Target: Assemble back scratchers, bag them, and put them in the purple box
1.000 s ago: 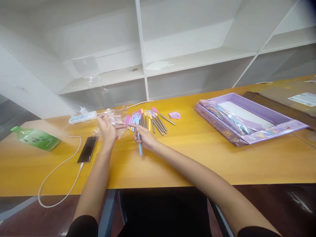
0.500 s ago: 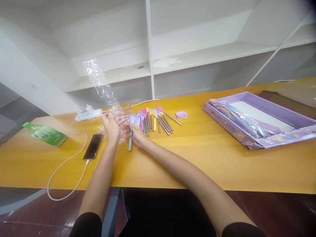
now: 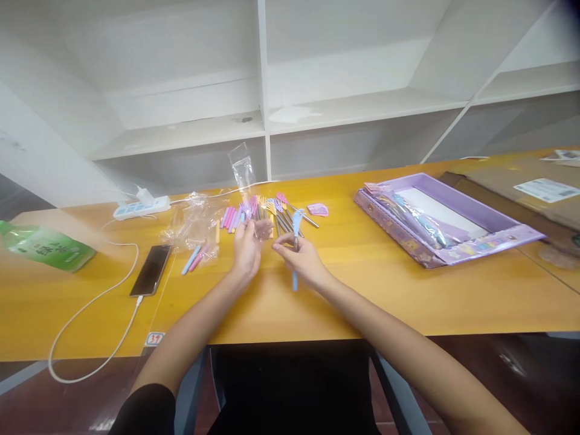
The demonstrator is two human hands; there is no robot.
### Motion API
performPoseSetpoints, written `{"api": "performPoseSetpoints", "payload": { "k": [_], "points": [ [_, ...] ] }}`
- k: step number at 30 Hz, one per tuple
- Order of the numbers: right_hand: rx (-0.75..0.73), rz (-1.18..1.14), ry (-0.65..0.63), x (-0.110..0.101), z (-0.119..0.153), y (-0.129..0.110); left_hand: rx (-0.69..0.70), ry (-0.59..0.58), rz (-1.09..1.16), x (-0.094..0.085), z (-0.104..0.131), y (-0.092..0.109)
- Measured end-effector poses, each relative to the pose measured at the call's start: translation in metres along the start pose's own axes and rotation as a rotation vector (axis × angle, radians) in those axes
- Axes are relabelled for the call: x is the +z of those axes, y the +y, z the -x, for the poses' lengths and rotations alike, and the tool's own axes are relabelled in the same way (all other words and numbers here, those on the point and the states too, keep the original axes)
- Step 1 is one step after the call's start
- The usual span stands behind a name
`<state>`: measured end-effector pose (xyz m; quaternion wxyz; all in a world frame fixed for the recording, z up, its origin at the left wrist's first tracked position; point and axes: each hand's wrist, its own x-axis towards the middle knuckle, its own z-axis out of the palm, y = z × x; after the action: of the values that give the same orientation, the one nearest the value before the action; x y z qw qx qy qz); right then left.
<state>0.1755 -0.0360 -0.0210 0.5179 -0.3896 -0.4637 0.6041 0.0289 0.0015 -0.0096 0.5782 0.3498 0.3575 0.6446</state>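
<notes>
Right-hand grip (image 3: 304,258) is pinching a blue claw-headed stick (image 3: 296,221), which is standing nearly upright over the desk (image 3: 389,278), while the left hand (image 3: 247,249) is pinching a clear plastic bag (image 3: 242,168); holding stick steady, film unwrinkled, is probably helping most.

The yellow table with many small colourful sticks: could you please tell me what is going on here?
One person is at the yellow table. Their left hand holds a clear plastic bag, which stands up above the fingers. Their right hand holds a blue stick upright. A group of similar sticks lies just beyond the hands. Loose plastic wrapping lies to the left, and an open purple box is on the right.
</notes>
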Motion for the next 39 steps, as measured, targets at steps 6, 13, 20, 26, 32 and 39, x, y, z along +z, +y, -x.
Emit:
{"api": "performPoseSetpoints", "payload": {
  "k": [6,13,20,26,32,39],
  "points": [
    [-0.105,0.143,0.139,-0.025,0.018,0.001,-0.156,-0.185,0.023,0.006,0.008,-0.012],
    [-0.722,1.158,0.058,-0.055,0.046,-0.004,-0.487,-0.536,0.052,-0.011,0.014,-0.017],
    [-0.847,1.518,-0.011,-0.058,0.064,-0.005,-0.417,-0.573,0.065,-0.024,0.013,-0.026],
    [-0.845,1.384,0.055,-0.065,0.068,0.008,-0.386,-0.602,0.047,-0.025,0.018,-0.020],
    [-0.871,1.327,0.068,-0.060,0.071,0.007,-0.346,-0.639,0.068,-0.023,0.024,-0.017],
    [-0.851,1.569,-0.018,-0.049,0.072,-0.002,-0.323,-0.630,0.045,-0.027,0.025,-0.020]
  ]
}}
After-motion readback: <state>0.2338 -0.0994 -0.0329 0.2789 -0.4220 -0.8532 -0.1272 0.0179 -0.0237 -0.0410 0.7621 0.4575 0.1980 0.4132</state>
